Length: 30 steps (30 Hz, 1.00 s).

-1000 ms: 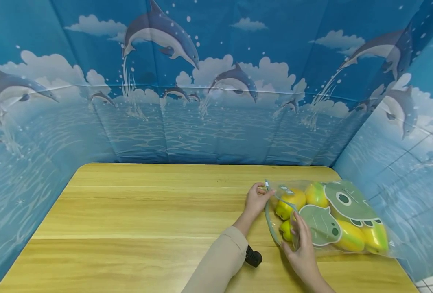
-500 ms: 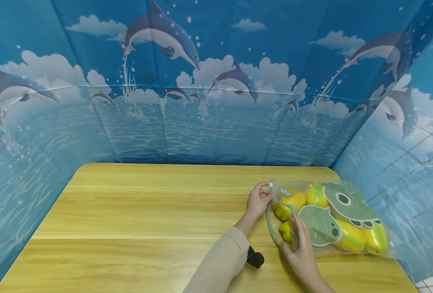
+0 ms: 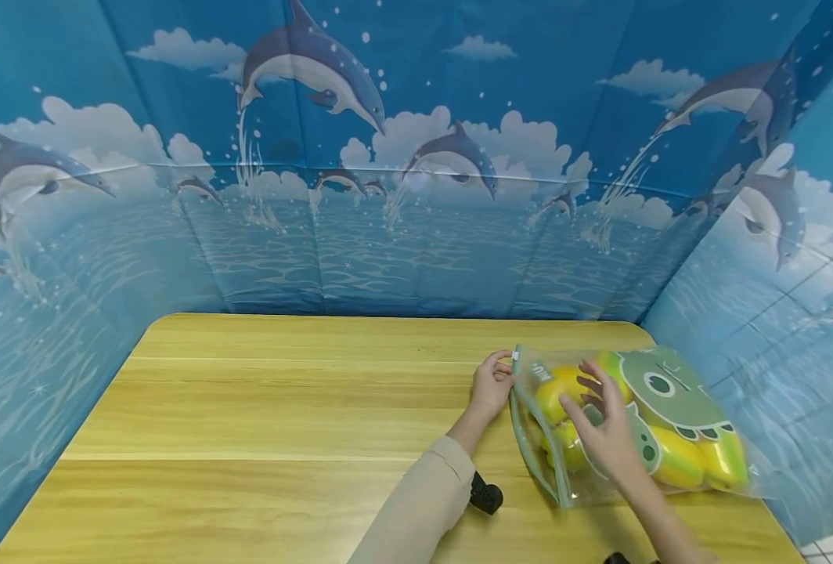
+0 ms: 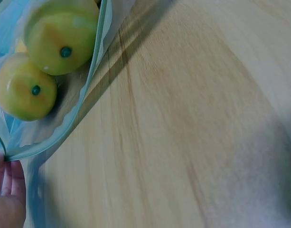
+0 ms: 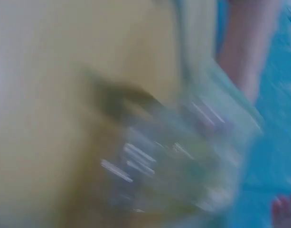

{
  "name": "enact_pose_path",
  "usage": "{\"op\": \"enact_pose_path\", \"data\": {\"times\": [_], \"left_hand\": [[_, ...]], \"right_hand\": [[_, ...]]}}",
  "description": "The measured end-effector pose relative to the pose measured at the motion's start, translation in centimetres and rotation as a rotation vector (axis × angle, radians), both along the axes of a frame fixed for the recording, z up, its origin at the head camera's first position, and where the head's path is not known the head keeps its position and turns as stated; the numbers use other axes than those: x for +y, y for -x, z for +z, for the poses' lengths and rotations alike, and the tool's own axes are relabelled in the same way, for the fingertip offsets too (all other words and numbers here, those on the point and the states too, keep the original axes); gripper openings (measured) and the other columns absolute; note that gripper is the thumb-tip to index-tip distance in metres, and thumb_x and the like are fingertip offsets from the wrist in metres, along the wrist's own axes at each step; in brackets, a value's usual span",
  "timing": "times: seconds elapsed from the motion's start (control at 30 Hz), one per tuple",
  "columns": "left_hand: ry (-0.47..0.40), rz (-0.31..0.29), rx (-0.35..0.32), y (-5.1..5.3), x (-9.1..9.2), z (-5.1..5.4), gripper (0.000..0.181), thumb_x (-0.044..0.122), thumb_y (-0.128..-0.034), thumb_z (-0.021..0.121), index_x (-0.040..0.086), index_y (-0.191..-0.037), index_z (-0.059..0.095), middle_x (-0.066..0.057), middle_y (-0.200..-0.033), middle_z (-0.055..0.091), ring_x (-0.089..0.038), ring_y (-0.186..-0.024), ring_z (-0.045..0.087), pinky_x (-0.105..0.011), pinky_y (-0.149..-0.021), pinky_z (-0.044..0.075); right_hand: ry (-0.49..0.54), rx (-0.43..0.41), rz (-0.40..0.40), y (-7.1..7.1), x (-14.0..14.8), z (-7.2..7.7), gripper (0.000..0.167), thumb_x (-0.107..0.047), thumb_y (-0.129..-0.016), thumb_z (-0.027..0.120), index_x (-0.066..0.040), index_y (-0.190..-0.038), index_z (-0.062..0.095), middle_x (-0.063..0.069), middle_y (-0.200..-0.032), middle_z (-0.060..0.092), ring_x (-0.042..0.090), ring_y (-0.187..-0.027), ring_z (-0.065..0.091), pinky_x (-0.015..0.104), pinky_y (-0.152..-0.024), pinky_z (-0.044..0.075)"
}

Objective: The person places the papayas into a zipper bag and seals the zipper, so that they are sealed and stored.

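A clear zip bag [image 3: 677, 392] with a green dinosaur print lies on the right part of the table. Inside it are several yellow-green fruits [image 3: 677, 457] that look like mangoes; two with green stem ends [image 4: 60, 42] show through the mouth in the left wrist view. My left hand [image 3: 492, 388] pinches the far corner of the bag's green zip edge [image 3: 517, 376], by a white slider. That pinch also shows at the left of the left wrist view. Above the bag's upper side, my right hand [image 3: 610, 435] hovers with fingers spread, holding nothing. The right wrist view is badly blurred.
The wooden table [image 3: 283, 439] stretches left of the bag. Blue dolphin-print sheets [image 3: 416, 235] hang behind it and at both sides. A black device [image 3: 485, 495] sits at my left wrist.
My right hand has let go of the bag's near edge and moved up and right over the bag. The near zip edge has dropped toward the table. My left hand stays at the corner.
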<state>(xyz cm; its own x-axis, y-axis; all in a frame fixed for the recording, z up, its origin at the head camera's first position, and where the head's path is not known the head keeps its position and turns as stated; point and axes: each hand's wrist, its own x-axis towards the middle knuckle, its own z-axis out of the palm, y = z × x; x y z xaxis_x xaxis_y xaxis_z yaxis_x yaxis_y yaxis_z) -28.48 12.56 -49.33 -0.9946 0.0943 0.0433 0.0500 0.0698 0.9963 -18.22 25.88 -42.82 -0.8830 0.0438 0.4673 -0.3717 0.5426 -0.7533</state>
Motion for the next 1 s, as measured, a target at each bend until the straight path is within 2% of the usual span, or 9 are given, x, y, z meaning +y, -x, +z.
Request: {"op": "enact_pose_path", "data": {"times": [0.07,0.2,0.27,0.3,0.47,0.63,1.0], "left_hand": [[-0.012,-0.009,-0.009,0.0,-0.1,0.0,0.040,-0.011,-0.0791,0.061,0.007,-0.115,0.059,-0.009,-0.083,0.063,-0.011,-0.070,0.057,-0.020,-0.062,0.050],[-0.036,-0.027,-0.021,0.0,-0.1,0.0,0.042,-0.014,-0.0776,0.060,0.006,-0.115,0.059,-0.007,-0.082,0.061,-0.009,-0.068,0.055,-0.019,-0.061,0.049],[-0.045,-0.033,-0.028,0.0,-0.1,0.0,0.043,-0.015,-0.0773,0.060,0.006,-0.115,0.059,-0.007,-0.082,0.061,-0.008,-0.068,0.054,-0.018,-0.061,0.049],[-0.048,-0.034,-0.031,0.0,-0.1,0.0,0.043,-0.015,-0.0771,0.060,0.006,-0.115,0.058,-0.007,-0.082,0.061,-0.008,-0.068,0.053,-0.018,-0.061,0.048],[-0.030,-0.044,-0.029,0.0,-0.2,-0.2,0.044,-0.015,-0.0775,0.060,0.007,-0.116,0.058,-0.006,-0.082,0.061,-0.006,-0.066,0.051,-0.017,-0.060,0.047],[-0.024,-0.057,-0.032,0.0,-0.2,-0.1,0.044,-0.015,-0.0778,0.060,0.008,-0.116,0.058,-0.004,-0.082,0.060,-0.004,-0.064,0.048,-0.015,-0.058,0.044],[-0.032,-0.075,0.002,-0.2,-0.3,0.0,0.046,-0.017,-0.0773,0.059,0.006,-0.116,0.058,-0.009,-0.084,0.060,-0.005,-0.063,0.048,-0.015,-0.057,0.045]], "right_hand": [[-0.060,-0.075,0.054,1.4,0.8,1.5,0.066,-0.002,-0.086,0.061,-0.006,-0.142,0.027,0.014,-0.132,0.040,0.016,-0.112,0.046,0.017,-0.086,0.041],[-0.142,-0.169,0.198,4.3,2.1,3.2,0.072,-0.006,-0.087,0.061,-0.007,-0.145,0.018,0.026,-0.134,0.034,0.043,-0.113,0.041,0.047,-0.090,0.041],[-0.151,-0.204,0.266,5.7,2.4,3.6,0.073,-0.005,-0.087,0.061,-0.006,-0.145,0.016,0.029,-0.134,0.032,0.048,-0.114,0.038,0.061,-0.088,0.036],[-0.159,-0.216,0.296,6.4,2.5,3.7,0.073,-0.005,-0.087,0.060,-0.006,-0.145,0.016,0.030,-0.133,0.032,0.050,-0.115,0.038,0.063,-0.088,0.035],[-0.212,-0.312,0.419,9.4,2.8,3.4,0.069,-0.007,-0.089,0.058,-0.004,-0.144,0.016,0.031,-0.134,0.031,0.051,-0.118,0.034,0.064,-0.093,0.032],[-0.265,-0.402,0.480,11.5,3.0,2.4,0.062,-0.009,-0.091,0.056,0.000,-0.142,0.022,0.030,-0.135,0.031,0.050,-0.122,0.031,0.063,-0.098,0.028],[-0.340,-0.437,0.548,13.4,2.8,0.7,0.048,-0.010,-0.093,0.052,0.005,-0.134,0.034,0.032,-0.128,0.040,0.049,-0.118,0.035,0.062,-0.098,0.026]]}}
